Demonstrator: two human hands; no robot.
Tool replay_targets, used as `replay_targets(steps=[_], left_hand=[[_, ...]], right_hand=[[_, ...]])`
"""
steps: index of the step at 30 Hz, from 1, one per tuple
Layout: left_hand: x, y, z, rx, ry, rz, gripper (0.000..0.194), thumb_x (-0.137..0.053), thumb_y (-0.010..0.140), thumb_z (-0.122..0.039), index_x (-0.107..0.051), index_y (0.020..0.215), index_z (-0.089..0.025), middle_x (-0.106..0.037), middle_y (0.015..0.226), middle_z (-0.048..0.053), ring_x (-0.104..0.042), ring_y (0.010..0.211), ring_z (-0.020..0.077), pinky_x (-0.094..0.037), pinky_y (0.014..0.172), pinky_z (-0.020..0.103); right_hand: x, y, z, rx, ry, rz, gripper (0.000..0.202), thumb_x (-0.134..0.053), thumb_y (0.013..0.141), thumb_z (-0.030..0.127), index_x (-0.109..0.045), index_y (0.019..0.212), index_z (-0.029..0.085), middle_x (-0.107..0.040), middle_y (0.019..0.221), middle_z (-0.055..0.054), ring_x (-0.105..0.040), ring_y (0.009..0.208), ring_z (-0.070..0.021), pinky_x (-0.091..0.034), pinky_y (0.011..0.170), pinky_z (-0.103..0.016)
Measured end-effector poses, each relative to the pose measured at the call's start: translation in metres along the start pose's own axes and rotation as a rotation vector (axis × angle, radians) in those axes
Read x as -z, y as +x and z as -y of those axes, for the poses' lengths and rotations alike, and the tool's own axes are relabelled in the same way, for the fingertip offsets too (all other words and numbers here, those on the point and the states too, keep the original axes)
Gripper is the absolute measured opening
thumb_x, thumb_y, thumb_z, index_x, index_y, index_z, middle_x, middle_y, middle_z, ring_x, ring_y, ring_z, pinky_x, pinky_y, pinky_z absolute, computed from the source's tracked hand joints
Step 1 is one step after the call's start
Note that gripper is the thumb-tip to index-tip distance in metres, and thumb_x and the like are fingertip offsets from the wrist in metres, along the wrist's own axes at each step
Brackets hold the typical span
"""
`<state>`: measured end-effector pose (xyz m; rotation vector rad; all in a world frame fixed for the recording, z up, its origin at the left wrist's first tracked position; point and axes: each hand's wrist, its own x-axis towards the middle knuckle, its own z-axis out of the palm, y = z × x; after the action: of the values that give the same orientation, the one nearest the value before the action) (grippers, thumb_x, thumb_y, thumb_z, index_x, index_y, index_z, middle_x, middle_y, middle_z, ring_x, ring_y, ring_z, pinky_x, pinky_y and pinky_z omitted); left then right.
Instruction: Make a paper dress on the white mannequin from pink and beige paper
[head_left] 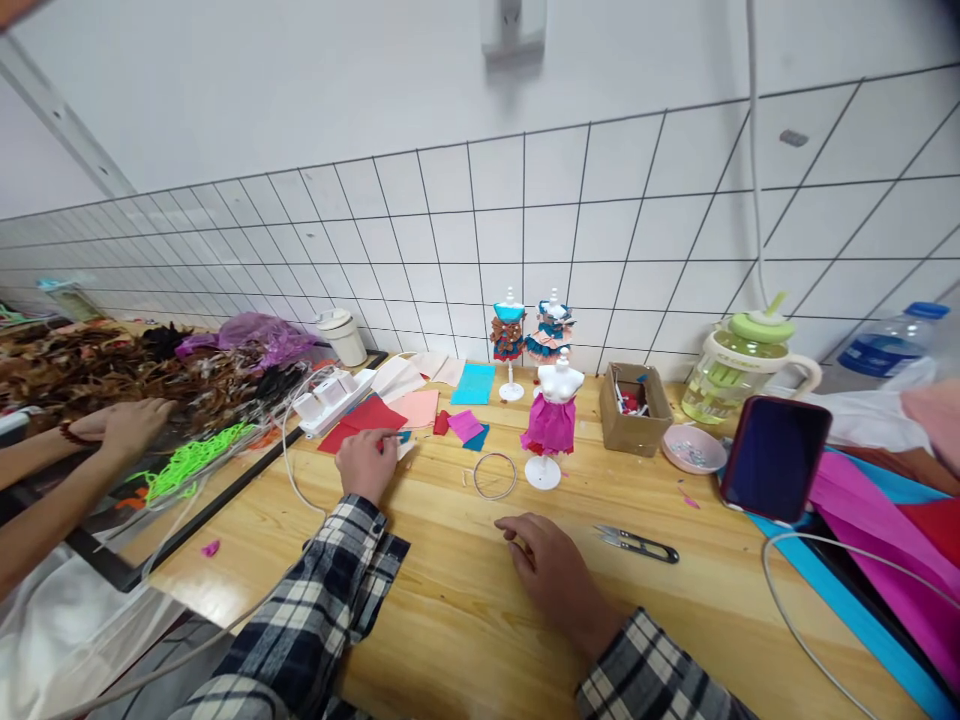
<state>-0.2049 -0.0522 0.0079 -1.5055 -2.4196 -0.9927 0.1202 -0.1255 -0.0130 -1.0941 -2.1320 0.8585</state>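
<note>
My left hand (367, 465) is closed in a pinch over the fabric pieces, beside a red cloth (364, 422). Whatever its fingertips hold is too small to make out; bits of white and blue cloth show just past them. My right hand (551, 570) rests low over the table with its fingers loosely bent and apart, holding nothing. Just beyond it lies a thin ring (494, 476). A small white dress form (561, 382) in a magenta skirt (549, 424) stands behind the ring. To the right are thread snips (637, 543).
Two dressed mini forms (508, 335) stand by the tiled wall. Rightward are a cardboard box (637, 430), pink bowl (694, 449), phone (777, 458) and green-lidded jug (750, 365). On the left are a power strip (337, 400), loose cables and another person's hands (135, 432).
</note>
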Motion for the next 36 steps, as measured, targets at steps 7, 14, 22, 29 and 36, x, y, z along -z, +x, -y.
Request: replay_targets(steps=[7,14,22,29,36], left_hand=[[-0.006,0.037,-0.029,-0.173,0.191,0.205,0.030,-0.053,0.086,-0.037,-0.073,0.105,-0.024,-0.068,0.116,0.011,-0.052,0.113,0.0346,-0.040,0.095,0.049],[-0.045,0.097,-0.060,-0.330,0.186,0.305,0.042,-0.045,0.090,-0.027,-0.060,0.128,-0.017,-0.063,0.128,0.011,-0.057,0.116,0.0269,-0.043,0.098,0.036],[-0.105,0.117,-0.082,-0.390,0.139,0.422,0.041,-0.053,0.087,-0.040,-0.064,0.122,-0.021,-0.067,0.122,0.009,-0.061,0.111,0.0261,-0.045,0.093,0.031],[-0.122,0.147,-0.076,-0.195,0.109,0.325,0.042,-0.050,0.082,-0.029,-0.062,0.119,-0.012,-0.065,0.117,0.020,-0.058,0.111,0.0321,-0.042,0.093,0.039],[-0.129,0.147,-0.063,-0.028,-0.151,0.181,0.017,-0.058,0.074,-0.030,-0.066,0.079,-0.016,-0.070,0.090,0.015,-0.059,0.103,0.0337,-0.043,0.090,0.043]], right_hand=[[-0.005,0.002,-0.001,-0.048,-0.004,0.015,0.031,-0.047,0.088,0.015,-0.066,0.111,0.022,-0.070,0.100,-0.004,-0.063,0.092,-0.0194,-0.048,0.084,-0.034],[-0.007,0.004,-0.004,-0.066,-0.023,0.018,0.031,-0.048,0.088,0.017,-0.068,0.110,0.025,-0.072,0.104,-0.003,-0.064,0.096,-0.0192,-0.046,0.087,-0.033],[-0.004,0.010,-0.006,-0.085,-0.005,-0.018,0.030,-0.050,0.086,0.013,-0.069,0.106,0.025,-0.072,0.101,-0.002,-0.065,0.094,-0.0175,-0.047,0.087,-0.029],[-0.005,0.016,-0.009,-0.124,0.047,-0.052,0.031,-0.049,0.082,0.008,-0.069,0.100,0.024,-0.071,0.097,-0.002,-0.065,0.091,-0.0176,-0.047,0.084,-0.028],[-0.008,0.021,-0.013,-0.156,0.050,-0.084,0.032,-0.050,0.078,0.004,-0.068,0.096,0.024,-0.070,0.091,-0.001,-0.064,0.087,-0.0172,-0.046,0.079,-0.027]])
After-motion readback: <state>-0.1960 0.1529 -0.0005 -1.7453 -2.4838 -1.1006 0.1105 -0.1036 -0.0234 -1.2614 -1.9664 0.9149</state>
